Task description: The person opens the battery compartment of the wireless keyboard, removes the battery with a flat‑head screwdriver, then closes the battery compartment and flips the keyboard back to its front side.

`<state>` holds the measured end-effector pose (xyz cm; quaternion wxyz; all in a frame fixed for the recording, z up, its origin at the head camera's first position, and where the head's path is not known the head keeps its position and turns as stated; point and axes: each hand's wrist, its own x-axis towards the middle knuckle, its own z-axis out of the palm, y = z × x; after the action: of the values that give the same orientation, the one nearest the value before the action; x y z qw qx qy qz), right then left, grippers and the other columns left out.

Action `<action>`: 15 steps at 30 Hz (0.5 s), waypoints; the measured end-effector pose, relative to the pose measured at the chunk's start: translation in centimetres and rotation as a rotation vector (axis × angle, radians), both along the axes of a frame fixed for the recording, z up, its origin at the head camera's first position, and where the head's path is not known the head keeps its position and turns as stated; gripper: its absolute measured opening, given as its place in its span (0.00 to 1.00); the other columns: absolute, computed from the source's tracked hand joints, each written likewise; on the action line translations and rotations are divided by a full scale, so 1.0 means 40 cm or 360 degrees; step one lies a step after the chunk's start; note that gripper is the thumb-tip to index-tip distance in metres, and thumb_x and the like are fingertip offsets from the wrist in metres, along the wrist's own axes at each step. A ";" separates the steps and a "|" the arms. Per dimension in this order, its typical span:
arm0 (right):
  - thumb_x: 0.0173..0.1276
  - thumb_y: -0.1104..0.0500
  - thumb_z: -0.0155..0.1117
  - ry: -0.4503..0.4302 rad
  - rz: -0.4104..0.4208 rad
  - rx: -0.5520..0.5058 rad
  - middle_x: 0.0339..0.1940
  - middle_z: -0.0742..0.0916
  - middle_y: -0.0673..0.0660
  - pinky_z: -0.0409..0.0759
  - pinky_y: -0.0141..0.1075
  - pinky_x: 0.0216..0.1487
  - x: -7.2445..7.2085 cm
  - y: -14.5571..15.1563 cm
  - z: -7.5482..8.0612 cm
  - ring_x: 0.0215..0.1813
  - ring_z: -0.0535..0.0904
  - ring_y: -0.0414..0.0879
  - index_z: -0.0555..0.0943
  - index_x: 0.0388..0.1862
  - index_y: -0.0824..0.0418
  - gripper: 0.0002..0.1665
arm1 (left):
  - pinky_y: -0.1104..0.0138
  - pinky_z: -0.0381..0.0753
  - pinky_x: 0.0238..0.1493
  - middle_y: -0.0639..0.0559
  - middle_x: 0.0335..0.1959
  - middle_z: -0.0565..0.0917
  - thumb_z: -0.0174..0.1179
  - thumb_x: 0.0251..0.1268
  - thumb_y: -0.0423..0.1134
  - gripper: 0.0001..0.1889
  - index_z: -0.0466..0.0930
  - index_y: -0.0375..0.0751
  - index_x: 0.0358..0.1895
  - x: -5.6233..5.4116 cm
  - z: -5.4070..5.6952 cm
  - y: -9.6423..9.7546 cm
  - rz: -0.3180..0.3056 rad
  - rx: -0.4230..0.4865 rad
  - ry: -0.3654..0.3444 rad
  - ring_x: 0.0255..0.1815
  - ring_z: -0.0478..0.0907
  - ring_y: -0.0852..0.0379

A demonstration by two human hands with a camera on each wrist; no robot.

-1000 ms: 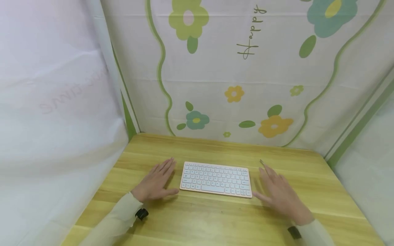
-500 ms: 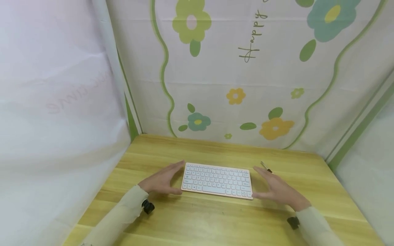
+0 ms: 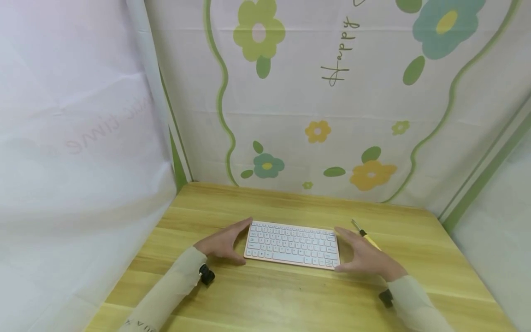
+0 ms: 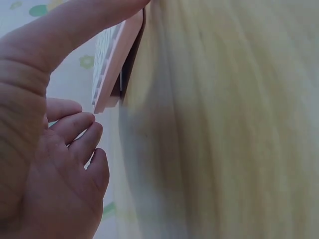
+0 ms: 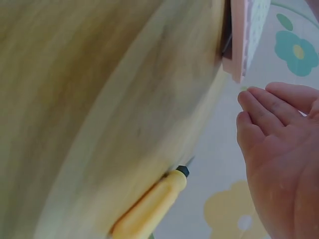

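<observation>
A white keyboard with a pink edge (image 3: 292, 245) lies on the wooden table between both hands. At its left end is my left hand (image 3: 221, 243), thumb near the front corner and fingertips by the back corner. The left wrist view has the thumb over the corner of the keyboard (image 4: 115, 62), the other fingers loosely extended. My right hand (image 3: 366, 256) spans the right end in the same way. Its extended fingers (image 5: 264, 112) reach close to the keyboard's side (image 5: 239, 45) in the right wrist view. Just behind that hand lies a screwdriver (image 3: 369, 238) with a yellow handle, partly hidden by it.
The wooden table (image 3: 265, 299) runs up to a white cloth backdrop (image 3: 286, 97) printed with flowers. White cloth sides (image 3: 83, 175) stand to the left and right. Black wrist cameras (image 3: 206, 275) hang under the sleeves.
Both hands have moved inward to the keyboard's ends, their fingers going from spread flat to set around its corners. More of the screwdriver shows now. The keyboard stays on the table.
</observation>
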<state>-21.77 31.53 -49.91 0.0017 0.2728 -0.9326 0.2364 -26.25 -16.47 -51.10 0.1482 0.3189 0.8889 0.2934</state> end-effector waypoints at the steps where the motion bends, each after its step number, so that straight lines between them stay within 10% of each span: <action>1: 0.47 0.33 0.87 0.0000 -0.0001 0.0004 0.80 0.71 0.73 0.65 0.65 0.77 -0.002 -0.002 -0.003 0.79 0.68 0.72 0.63 0.81 0.72 0.74 | 0.49 0.56 0.86 0.45 0.89 0.47 0.83 0.50 0.53 0.69 0.41 0.42 0.88 -0.004 -0.001 0.001 0.0000 0.0003 -0.0002 0.89 0.48 0.44; 15: 0.40 0.38 0.90 -0.0047 -0.0093 0.0138 0.82 0.70 0.65 0.68 0.57 0.79 -0.011 -0.028 -0.019 0.81 0.68 0.65 0.59 0.84 0.66 0.79 | 0.45 0.57 0.85 0.41 0.88 0.51 0.83 0.48 0.52 0.68 0.45 0.39 0.87 -0.026 -0.009 0.009 -0.0022 0.0058 -0.0030 0.88 0.51 0.41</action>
<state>-22.19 30.41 -50.65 -0.0171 0.2417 -0.9495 0.1996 -27.31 -16.13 -51.44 0.1528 0.3250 0.8797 0.3116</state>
